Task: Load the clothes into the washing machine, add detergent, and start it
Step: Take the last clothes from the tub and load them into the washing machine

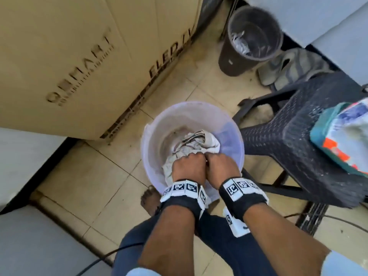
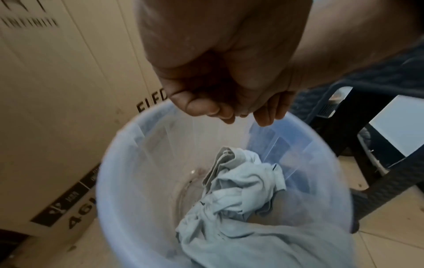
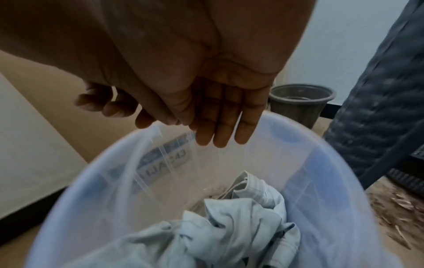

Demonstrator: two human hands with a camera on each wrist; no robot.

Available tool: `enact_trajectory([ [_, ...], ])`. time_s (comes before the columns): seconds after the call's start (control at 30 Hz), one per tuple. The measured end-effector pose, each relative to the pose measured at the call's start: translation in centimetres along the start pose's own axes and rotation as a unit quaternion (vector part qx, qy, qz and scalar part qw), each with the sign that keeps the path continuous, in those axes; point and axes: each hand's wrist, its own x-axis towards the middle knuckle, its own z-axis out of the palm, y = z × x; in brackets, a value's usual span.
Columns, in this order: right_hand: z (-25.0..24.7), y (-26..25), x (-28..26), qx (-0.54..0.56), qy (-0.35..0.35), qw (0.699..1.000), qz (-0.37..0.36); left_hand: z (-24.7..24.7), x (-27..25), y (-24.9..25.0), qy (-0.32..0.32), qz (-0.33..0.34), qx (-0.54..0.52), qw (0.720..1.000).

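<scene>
— Where are the clothes?

— Crumpled in the bottom of the bucket [image 1: 153, 124] on the floor: pale clothes [image 2: 241, 183] below both my hands.

— Gripping them?

— No. My left hand [image 1: 188, 166] hangs loosely curled, my right hand [image 1: 222, 166] has fingers [image 3: 222, 116] straight together; both hold nothing.

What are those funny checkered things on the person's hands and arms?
Each wrist wears a wide black strap carrying white blocks printed with black-and-white square codes. The left hand and right hand are bare, with no gloves, and the forearms are uncovered. A white boxy piece with another code hangs under the right wrist. Light sleeve edges show near the elbows.
</scene>
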Motion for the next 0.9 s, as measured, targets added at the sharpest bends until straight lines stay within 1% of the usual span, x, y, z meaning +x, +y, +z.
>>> enact_trajectory([
  [0.13,3.1,2.4,7.1,-0.059,-0.014,0.998,-0.029,4.9,6.8,-0.9,-0.016,-0.036,-0.043,0.998],
  [0.23,5.1,4.3,12.2,-0.125,0.001,0.99,-0.065,8.0,11.5,-1.4,0.004,-0.069,-0.082,0.994],
  [0.3,6.3,5.3,15.5,-0.161,0.01,0.985,-0.068,10.0,14.8,-1.8,0.007,-0.07,-0.099,0.993],
  [0.33,6.8,5.6,17.1,-0.175,0.001,0.983,-0.059,11.4,16.8,-2.0,0.011,-0.062,-0.1,0.993],
  [0.37,7.0,5.7,18.2,-0.182,-0.01,0.982,-0.044,12.9,18.5,-2.3,0.017,-0.038,-0.107,0.993],
  [0.4,7.2,5.8,19.2,-0.187,-0.026,0.982,-0.026,14.4,20.1,-2.5,0.009,-0.015,-0.112,0.994],
  [0.43,7.4,5.8,20.2,-0.195,-0.045,0.98,-0.009,16.2,21.6,-2.6,-0.011,0.005,-0.115,0.993],
  [0.47,7.4,5.8,20.7,-0.207,-0.066,0.976,0.005,16.7,22.2,-2.6,-0.041,0.017,-0.109,0.993],
  [0.5,7.5,5.9,21.1,-0.217,-0.083,0.973,0.013,16.2,22.0,-2.7,-0.067,0.013,-0.101,0.992],
  [0.53,7.5,6.1,21.1,-0.221,-0.09,0.971,0.015,15.5,21.5,-2.8,-0.079,0.002,-0.094,0.992],
  [0.6,7.5,6.2,20.7,-0.219,-0.082,0.972,0.007,15.3,20.7,-2.9,-0.075,-0.035,-0.102,0.991],
  [0.63,7.3,6.2,20.4,-0.212,-0.072,0.975,-0.004,15.1,20.2,-3.1,-0.069,-0.04,-0.11,0.991],
  [0.73,6.2,5.5,18.4,-0.171,-0.054,0.983,-0.025,14.0,18.2,-3.3,-0.063,-0.059,-0.178,0.98],
  [0.8,4.7,4.7,16.0,-0.126,-0.043,0.991,-0.023,12.5,16.1,-3.5,-0.047,-0.049,-0.206,0.976],
  [0.9,1.7,3.4,11.5,-0.051,-0.008,0.998,-0.019,9.2,11.9,-3.5,0.007,0.005,-0.17,0.985],
])
